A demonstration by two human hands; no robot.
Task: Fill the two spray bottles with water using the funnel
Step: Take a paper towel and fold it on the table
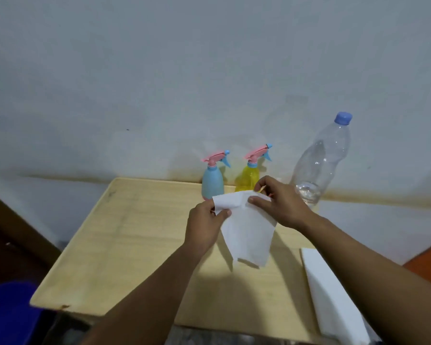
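Note:
A blue spray bottle [212, 181] and a yellow spray bottle [248, 176] stand at the back of the wooden table [125, 240], both with pink and blue trigger heads screwed on. To their right a large clear water bottle [320, 160] with a blue cap stands near the wall, with a little water at its bottom. Above the table's middle, my left hand [204, 227] and my right hand [279, 202] both pinch the upper edge of a white folded paper sheet [248, 235], which hangs down between them. No funnel other than this paper is in sight.
A white flat block [334, 295] lies along the table's right front edge. Something blue [10, 314] sits at the lower left below the table. The grey wall rises right behind the bottles. An orange surface [428, 262] shows at the right.

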